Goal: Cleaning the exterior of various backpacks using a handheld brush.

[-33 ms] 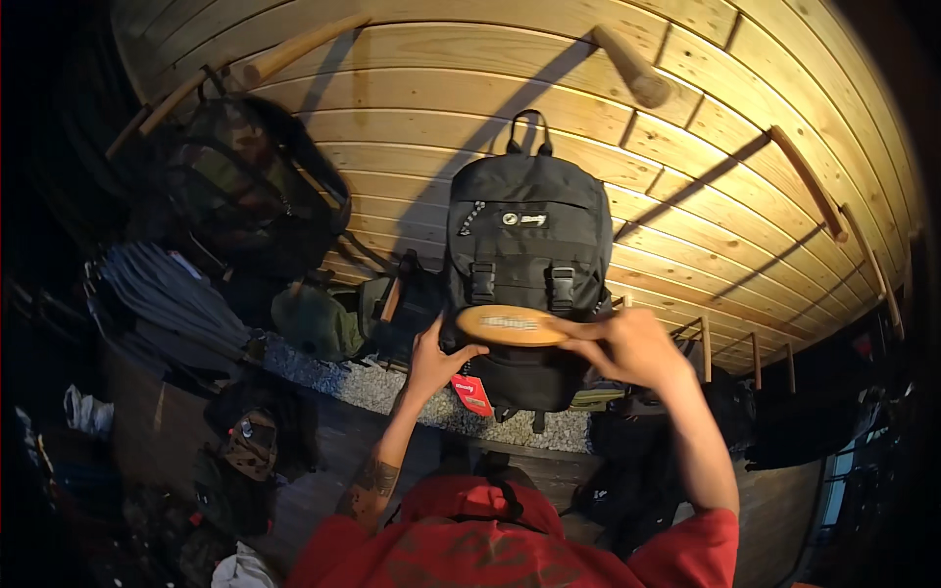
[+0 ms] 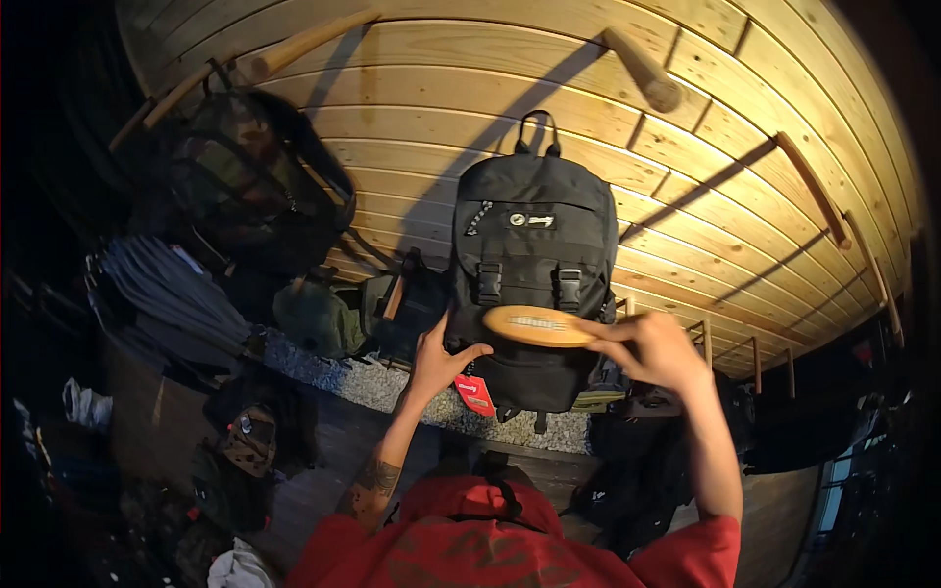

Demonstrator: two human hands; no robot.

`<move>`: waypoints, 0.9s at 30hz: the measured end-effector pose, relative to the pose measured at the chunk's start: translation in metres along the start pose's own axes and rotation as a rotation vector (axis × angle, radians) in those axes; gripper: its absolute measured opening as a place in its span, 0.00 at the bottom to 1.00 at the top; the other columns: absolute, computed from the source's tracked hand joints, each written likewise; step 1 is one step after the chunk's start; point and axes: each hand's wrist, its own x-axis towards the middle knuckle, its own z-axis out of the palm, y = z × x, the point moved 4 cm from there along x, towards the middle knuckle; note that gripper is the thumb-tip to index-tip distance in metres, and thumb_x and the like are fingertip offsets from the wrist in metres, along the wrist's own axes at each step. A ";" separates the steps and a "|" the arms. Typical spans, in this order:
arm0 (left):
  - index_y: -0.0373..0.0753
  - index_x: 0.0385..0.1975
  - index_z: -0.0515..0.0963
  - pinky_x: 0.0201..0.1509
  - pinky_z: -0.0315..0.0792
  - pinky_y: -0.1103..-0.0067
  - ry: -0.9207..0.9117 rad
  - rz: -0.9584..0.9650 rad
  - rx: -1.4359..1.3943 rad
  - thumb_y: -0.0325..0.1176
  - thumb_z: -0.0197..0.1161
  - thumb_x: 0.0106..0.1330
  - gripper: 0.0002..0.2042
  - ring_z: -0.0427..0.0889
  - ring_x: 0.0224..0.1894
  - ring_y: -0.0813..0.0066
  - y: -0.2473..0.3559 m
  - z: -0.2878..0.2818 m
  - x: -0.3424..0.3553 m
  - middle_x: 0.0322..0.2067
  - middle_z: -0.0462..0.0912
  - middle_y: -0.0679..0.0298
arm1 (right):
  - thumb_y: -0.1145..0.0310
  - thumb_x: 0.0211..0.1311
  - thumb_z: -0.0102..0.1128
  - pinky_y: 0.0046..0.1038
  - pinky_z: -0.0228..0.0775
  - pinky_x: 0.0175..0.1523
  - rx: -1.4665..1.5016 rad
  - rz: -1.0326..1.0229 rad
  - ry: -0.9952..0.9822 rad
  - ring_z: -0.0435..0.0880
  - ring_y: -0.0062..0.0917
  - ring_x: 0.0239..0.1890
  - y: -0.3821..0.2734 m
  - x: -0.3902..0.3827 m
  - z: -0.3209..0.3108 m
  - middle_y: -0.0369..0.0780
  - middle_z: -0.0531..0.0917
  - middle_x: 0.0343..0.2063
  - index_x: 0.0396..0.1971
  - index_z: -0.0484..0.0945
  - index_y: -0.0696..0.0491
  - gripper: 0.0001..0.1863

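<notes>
The right hand (image 2: 655, 353) grips an oval wooden brush (image 2: 534, 326), now shifted rightward, suggesting a sideways stroke over the black backpack (image 2: 530, 257) between the hands; the left hand (image 2: 438, 365), thumb spread, rests open at its side.

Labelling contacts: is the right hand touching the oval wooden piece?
Touching. The head view shows the right hand with its grip closed over the right end of the oval wooden piece.

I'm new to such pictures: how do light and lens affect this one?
Head view: bright light on the wooden wall, whose planks curve; a diagonal shadow from a peg; the camouflage backpack in dimness; the oval wooden object and right hand slightly blurred.
</notes>
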 end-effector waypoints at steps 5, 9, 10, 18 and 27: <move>0.30 0.55 0.79 0.51 0.81 0.73 0.018 0.076 -0.017 0.33 0.83 0.57 0.27 0.89 0.46 0.73 0.009 0.013 0.002 0.43 0.90 0.54 | 0.59 0.67 0.69 0.35 0.77 0.34 0.198 0.098 0.135 0.86 0.42 0.26 0.044 -0.054 -0.007 0.48 0.88 0.32 0.55 0.88 0.42 0.18; 0.31 0.47 0.83 0.51 0.81 0.70 0.044 0.076 0.055 0.37 0.85 0.54 0.25 0.90 0.46 0.66 0.007 0.018 0.002 0.42 0.91 0.55 | 0.50 0.71 0.62 0.40 0.74 0.28 -0.038 -0.057 0.123 0.82 0.43 0.21 -0.020 0.023 0.030 0.41 0.82 0.21 0.58 0.86 0.33 0.19; 0.30 0.47 0.84 0.51 0.81 0.69 0.049 0.068 0.046 0.39 0.85 0.53 0.26 0.91 0.46 0.61 0.004 0.020 0.000 0.42 0.91 0.54 | 0.50 0.72 0.60 0.40 0.75 0.27 -0.074 -0.099 0.155 0.83 0.42 0.22 -0.035 0.040 0.037 0.41 0.84 0.22 0.58 0.86 0.32 0.18; 0.31 0.49 0.82 0.48 0.82 0.72 0.031 0.085 0.041 0.32 0.81 0.58 0.21 0.91 0.43 0.70 0.010 0.019 0.007 0.39 0.91 0.55 | 0.59 0.65 0.70 0.33 0.76 0.31 0.110 0.102 0.104 0.86 0.38 0.23 0.065 -0.068 0.003 0.46 0.89 0.29 0.56 0.88 0.40 0.19; 0.32 0.49 0.84 0.50 0.81 0.69 0.046 -0.003 0.115 0.24 0.76 0.56 0.19 0.90 0.49 0.59 -0.036 0.012 0.000 0.43 0.90 0.51 | 0.54 0.70 0.60 0.32 0.73 0.25 -0.285 -0.202 0.212 0.81 0.30 0.21 -0.036 0.027 0.068 0.34 0.77 0.24 0.69 0.74 0.21 0.27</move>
